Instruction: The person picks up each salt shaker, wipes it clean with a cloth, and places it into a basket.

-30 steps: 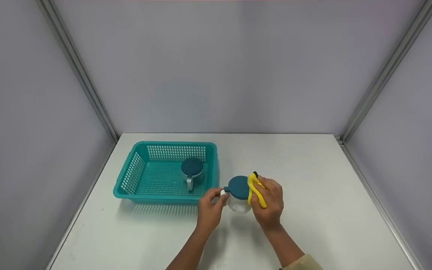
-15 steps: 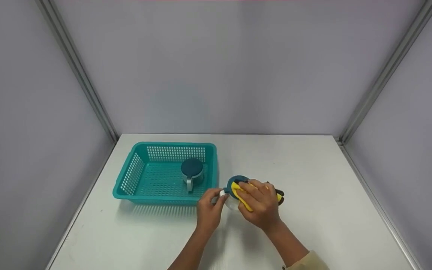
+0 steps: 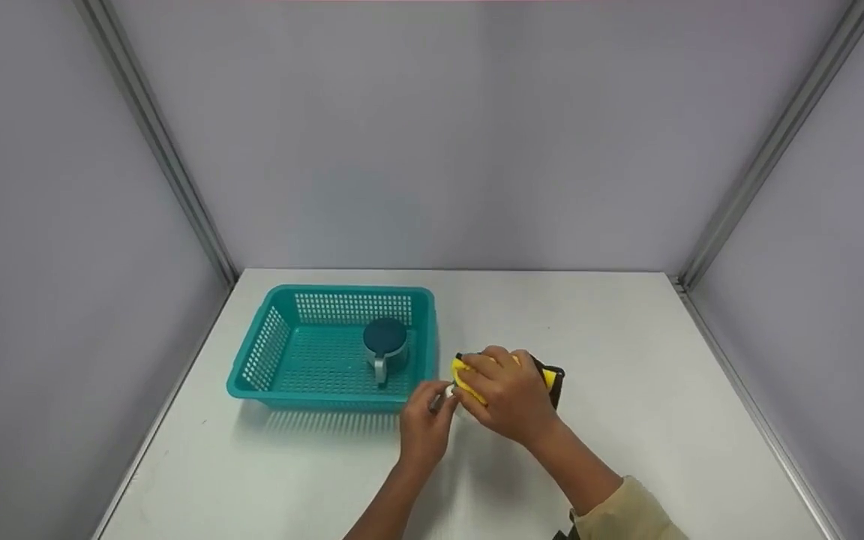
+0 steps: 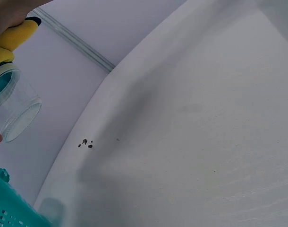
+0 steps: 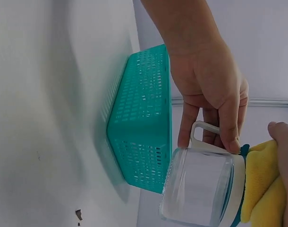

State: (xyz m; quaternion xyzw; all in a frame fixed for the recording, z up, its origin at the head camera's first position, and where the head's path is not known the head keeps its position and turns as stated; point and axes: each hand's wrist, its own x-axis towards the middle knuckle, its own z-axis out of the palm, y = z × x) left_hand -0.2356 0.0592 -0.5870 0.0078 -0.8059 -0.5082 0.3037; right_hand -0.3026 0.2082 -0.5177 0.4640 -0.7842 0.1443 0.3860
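Note:
A clear jar with a white handle (image 5: 196, 187) is held above the table, its base showing in the left wrist view. My left hand (image 3: 423, 429) grips it by the handle, fingers through the loop and thumb near the lid. A yellow cloth with black edging (image 3: 550, 378) covers the jar's blue lid, of which the right wrist view shows only a strip. My right hand (image 3: 508, 396) holds this cloth bunched and presses it over the lid. From the head view most of the jar is hidden behind the hands and cloth.
Left of the hands stands a teal plastic basket (image 3: 331, 400) with perforated sides. Inside it, towards the right, is a similar blue-lidded jar (image 3: 385, 335). Grey panels (image 3: 447, 135) enclose the white table (image 3: 627, 450) at the back and sides.
The cloth has gone from the lid's right edge to across its top, with my right hand moving left over it. My left hand keeps its grip on the handle, nearly still.

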